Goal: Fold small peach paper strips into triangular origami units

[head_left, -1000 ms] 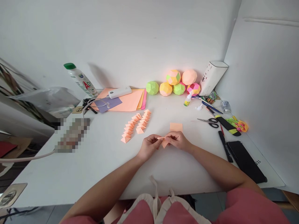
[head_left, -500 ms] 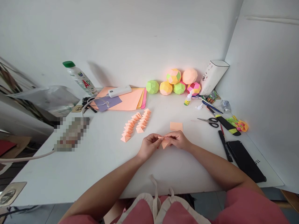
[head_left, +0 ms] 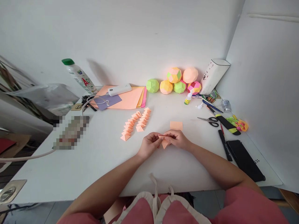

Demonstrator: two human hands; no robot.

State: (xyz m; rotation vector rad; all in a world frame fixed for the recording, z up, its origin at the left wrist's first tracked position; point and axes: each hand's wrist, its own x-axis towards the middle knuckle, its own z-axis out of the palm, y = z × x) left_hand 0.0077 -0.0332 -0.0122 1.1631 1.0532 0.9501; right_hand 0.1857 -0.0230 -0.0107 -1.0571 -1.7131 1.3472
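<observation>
A small piece of peach paper (head_left: 164,144) is pinched between my two hands, its pointed lower corner hanging below the fingers. My left hand (head_left: 150,144) grips its left side with thumb and fingers closed. From the right, my right hand (head_left: 177,139) pinches the same paper near its top edge; the fingers hide part of the folds. Just beyond my right hand lies a flat peach paper sheet (head_left: 176,125). To the left of my hands, folded peach paper pieces stand in two rows, a left row (head_left: 129,127) and a right row (head_left: 143,120).
Paper balls (head_left: 173,87) are stacked against the back wall. Scissors (head_left: 210,120), a utility knife (head_left: 227,124) and a black phone (head_left: 246,160) lie at right. A glue bottle (head_left: 188,98) stands behind. Coloured sheets (head_left: 130,99) with a power bank (head_left: 120,89) lie back left.
Both hands stay almost in place, still pinching the paper piece. The view has shifted slightly; the things on the table have not moved.
</observation>
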